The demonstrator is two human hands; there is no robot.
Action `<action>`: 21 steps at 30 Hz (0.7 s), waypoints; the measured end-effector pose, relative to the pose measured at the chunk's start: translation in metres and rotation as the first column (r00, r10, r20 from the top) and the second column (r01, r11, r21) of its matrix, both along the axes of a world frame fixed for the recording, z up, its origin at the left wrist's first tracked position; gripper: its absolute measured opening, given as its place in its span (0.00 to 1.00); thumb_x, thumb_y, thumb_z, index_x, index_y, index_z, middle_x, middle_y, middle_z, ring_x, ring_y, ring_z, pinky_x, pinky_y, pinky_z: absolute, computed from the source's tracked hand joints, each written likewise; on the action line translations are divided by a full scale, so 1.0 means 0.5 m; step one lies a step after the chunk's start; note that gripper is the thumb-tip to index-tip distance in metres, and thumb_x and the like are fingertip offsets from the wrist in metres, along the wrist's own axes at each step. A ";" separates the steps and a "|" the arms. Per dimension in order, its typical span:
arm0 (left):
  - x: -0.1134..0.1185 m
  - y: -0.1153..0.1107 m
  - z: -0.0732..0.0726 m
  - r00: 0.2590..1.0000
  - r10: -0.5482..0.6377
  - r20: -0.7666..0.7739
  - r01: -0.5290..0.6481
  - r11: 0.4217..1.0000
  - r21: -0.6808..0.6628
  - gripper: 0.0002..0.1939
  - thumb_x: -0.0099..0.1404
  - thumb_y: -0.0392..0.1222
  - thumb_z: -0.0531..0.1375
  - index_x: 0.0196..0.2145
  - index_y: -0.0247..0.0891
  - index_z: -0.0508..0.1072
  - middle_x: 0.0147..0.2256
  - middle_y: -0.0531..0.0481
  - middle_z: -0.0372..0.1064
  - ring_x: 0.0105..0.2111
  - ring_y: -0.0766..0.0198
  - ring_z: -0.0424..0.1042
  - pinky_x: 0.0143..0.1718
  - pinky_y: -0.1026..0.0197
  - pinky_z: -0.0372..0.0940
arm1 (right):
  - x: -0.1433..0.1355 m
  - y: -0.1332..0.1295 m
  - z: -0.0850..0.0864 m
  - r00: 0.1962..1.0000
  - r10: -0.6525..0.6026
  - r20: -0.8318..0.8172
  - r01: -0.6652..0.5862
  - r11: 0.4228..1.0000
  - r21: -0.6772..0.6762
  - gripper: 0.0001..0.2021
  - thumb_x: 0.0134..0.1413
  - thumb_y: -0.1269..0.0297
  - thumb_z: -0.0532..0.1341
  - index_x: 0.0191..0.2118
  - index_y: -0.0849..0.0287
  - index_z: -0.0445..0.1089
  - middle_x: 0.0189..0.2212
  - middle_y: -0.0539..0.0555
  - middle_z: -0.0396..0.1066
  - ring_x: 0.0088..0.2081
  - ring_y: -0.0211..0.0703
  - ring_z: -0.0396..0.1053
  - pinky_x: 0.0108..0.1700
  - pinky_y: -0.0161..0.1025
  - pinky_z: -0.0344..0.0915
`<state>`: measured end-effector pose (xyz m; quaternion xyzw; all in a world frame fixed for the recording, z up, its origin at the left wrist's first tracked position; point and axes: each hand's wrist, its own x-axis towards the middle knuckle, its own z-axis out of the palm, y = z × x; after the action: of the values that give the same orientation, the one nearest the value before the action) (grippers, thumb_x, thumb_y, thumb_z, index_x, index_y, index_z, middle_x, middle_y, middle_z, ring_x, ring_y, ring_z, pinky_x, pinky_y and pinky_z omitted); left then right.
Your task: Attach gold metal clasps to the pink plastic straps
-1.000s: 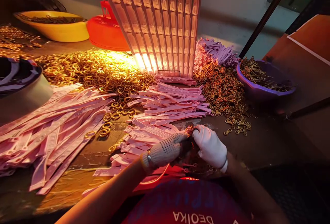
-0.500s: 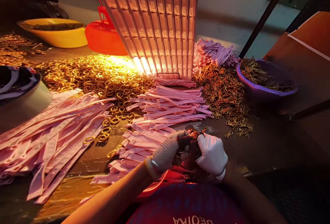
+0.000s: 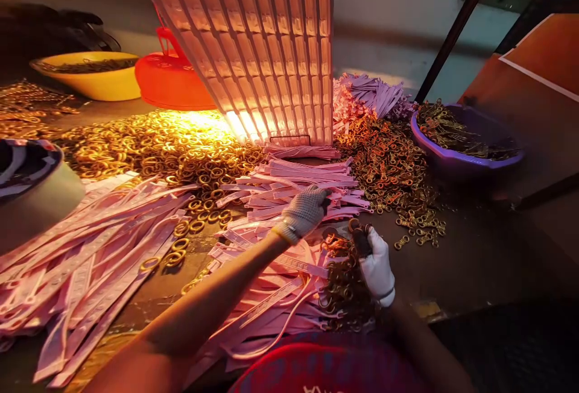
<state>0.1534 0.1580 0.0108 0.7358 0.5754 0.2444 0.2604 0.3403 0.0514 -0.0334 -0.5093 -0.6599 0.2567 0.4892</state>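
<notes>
My left hand, in a grey knitted glove with dark fingertips, reaches over a stack of pink straps. Its fingers are drawn together at the straps' right ends; what they pinch is hidden. My right hand, in a white glove with dark fingertips, is closed on a small brass snap hook, whose ring end shows above the fingers. Between me and the stack lie pink straps with brass hooks bunched at their right ends, beside my right hand.
Loose brass snap hooks are heaped at the right, near a purple basin. Brass rings are piled under a red lamp. A ribbed panel stands behind the straps. More pink straps lie left.
My hands were together at the bunched hooks; now they are apart. The left has moved up and forward to the strap stack, and the right holds a hook, uncovering the bunch.
</notes>
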 end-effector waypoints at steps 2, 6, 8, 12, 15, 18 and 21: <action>0.004 0.045 -0.010 0.998 0.027 -0.062 -0.027 1.000 -0.002 0.15 0.66 0.35 0.60 0.48 0.33 0.79 0.48 0.36 0.74 0.49 0.49 0.75 0.52 0.50 0.69 | 0.007 0.002 -0.002 0.999 0.044 0.000 -0.044 0.999 0.000 0.15 0.63 0.70 0.54 0.50 0.57 0.74 0.42 0.58 0.79 0.43 0.48 0.76 0.50 0.44 0.73; 0.013 0.066 -0.011 0.993 0.059 -0.104 -0.061 0.998 -0.017 0.08 0.61 0.37 0.65 0.39 0.32 0.79 0.44 0.35 0.74 0.47 0.44 0.77 0.49 0.48 0.70 | 0.019 -0.006 -0.012 0.981 0.069 0.181 -0.070 0.998 -0.001 0.23 0.57 0.74 0.53 0.56 0.55 0.72 0.40 0.57 0.78 0.41 0.50 0.75 0.49 0.45 0.73; 0.008 0.043 -0.001 0.996 0.074 -0.055 -0.075 0.997 -0.010 0.06 0.63 0.35 0.62 0.38 0.33 0.78 0.44 0.36 0.74 0.48 0.47 0.77 0.50 0.50 0.69 | 0.023 -0.008 -0.012 0.939 0.060 0.340 -0.069 0.997 0.015 0.27 0.48 0.77 0.54 0.54 0.56 0.74 0.36 0.56 0.77 0.38 0.50 0.73 0.45 0.44 0.72; -0.018 -0.057 0.026 0.993 0.053 0.103 -0.046 0.997 -0.069 0.10 0.72 0.41 0.54 0.37 0.36 0.74 0.33 0.45 0.76 0.33 0.60 0.77 0.36 0.61 0.71 | 0.012 -0.008 0.023 0.864 0.071 0.499 -0.136 0.986 0.096 0.25 0.35 0.78 0.53 0.43 0.58 0.73 0.34 0.56 0.74 0.38 0.51 0.70 0.42 0.43 0.68; -0.037 -0.153 0.038 0.940 0.047 0.338 0.040 0.969 -0.246 0.20 0.74 0.54 0.49 0.35 0.38 0.69 0.19 0.55 0.64 0.16 0.67 0.61 0.18 0.66 0.59 | -0.009 -0.010 0.065 0.861 0.119 0.495 -0.205 0.971 0.122 0.24 0.35 0.79 0.53 0.41 0.56 0.71 0.35 0.55 0.73 0.38 0.49 0.68 0.41 0.42 0.65; -0.047 -0.228 0.042 0.715 0.196 0.671 0.148 0.896 -0.419 0.23 0.69 0.62 0.55 0.30 0.39 0.65 0.17 0.58 0.57 0.14 0.71 0.53 0.14 0.69 0.49 | -0.031 -0.021 0.101 0.834 0.068 0.547 -0.178 0.973 0.149 0.20 0.38 0.79 0.53 0.40 0.55 0.69 0.33 0.53 0.71 0.36 0.47 0.67 0.39 0.40 0.62; -0.050 -0.272 0.042 0.595 0.297 0.747 0.166 0.864 -0.476 0.25 0.63 0.63 0.62 0.28 0.39 0.65 0.19 0.57 0.59 0.14 0.73 0.53 0.14 0.70 0.47 | -0.051 -0.044 0.131 0.719 0.023 0.694 -0.150 0.981 0.123 0.15 0.43 0.79 0.55 0.38 0.56 0.68 0.33 0.54 0.72 0.35 0.48 0.68 0.38 0.41 0.60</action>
<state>0.1282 0.0221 0.0316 0.4299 0.4666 0.4002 0.6613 0.3147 0.0295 0.0321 -0.4927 -0.8369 0.0143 0.2378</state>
